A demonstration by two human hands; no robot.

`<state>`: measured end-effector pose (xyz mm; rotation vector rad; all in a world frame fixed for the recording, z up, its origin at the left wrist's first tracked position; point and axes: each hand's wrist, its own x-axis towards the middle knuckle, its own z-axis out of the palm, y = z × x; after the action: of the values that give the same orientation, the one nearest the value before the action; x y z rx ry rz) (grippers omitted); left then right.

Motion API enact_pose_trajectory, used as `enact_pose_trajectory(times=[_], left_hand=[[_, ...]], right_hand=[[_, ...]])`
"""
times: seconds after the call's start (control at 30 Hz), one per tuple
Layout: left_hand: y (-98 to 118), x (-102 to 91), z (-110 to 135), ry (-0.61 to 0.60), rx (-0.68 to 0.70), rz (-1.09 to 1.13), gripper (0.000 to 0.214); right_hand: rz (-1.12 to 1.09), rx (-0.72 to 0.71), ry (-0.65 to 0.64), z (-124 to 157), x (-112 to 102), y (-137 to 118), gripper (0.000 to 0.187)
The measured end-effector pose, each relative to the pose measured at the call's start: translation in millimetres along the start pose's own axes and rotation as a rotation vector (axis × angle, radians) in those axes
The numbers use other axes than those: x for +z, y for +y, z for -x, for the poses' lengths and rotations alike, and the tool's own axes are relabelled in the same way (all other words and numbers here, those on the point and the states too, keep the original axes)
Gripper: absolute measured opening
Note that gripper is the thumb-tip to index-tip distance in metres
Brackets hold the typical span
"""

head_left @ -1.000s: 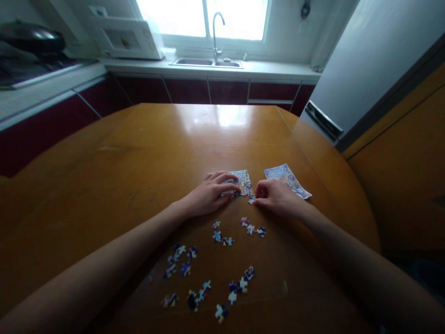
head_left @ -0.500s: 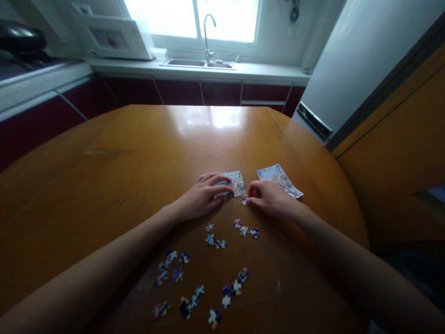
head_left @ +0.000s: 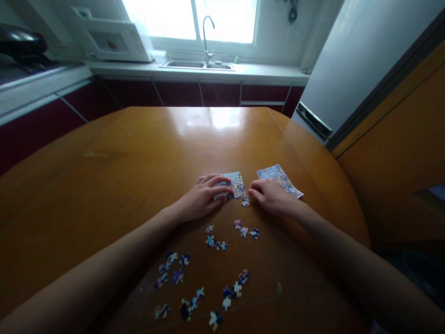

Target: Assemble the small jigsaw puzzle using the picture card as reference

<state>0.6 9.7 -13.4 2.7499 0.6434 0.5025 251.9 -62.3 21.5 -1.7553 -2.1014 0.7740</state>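
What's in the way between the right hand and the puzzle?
Nothing that I can see. The right hand is close beside the right edge of the puzzle, and the left hand lies over its left part.

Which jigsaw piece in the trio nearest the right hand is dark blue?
The rightmost jigsaw piece, dark blue with some white; the middle piece looks mostly pale, the leftmost piece pinkish.

Puzzle (head_left: 238, 183) being carried by bench (head_left: 174, 148)

Its left side is being overlapped by the left hand (head_left: 201, 197). At right, a leaflet (head_left: 280, 176) is being partly hidden by the right hand (head_left: 270, 196). Loose pieces (head_left: 244, 232) are being carried in front.
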Motion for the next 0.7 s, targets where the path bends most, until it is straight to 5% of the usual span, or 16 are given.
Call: enact_pose_trajectory(times=[0.43,0.7], left_hand=[[4.1,-1.8,-0.5,0.023,-0.019,0.024,0.025],[5.1,-1.6,-0.7,0.040,-0.021,0.041,0.023]], right_hand=[[-0.035,-0.012,-0.046,1.6,3.4,3.8,0.007],[0.020,-0.044,-0.014,3.1,6.1,2.8,0.016]])
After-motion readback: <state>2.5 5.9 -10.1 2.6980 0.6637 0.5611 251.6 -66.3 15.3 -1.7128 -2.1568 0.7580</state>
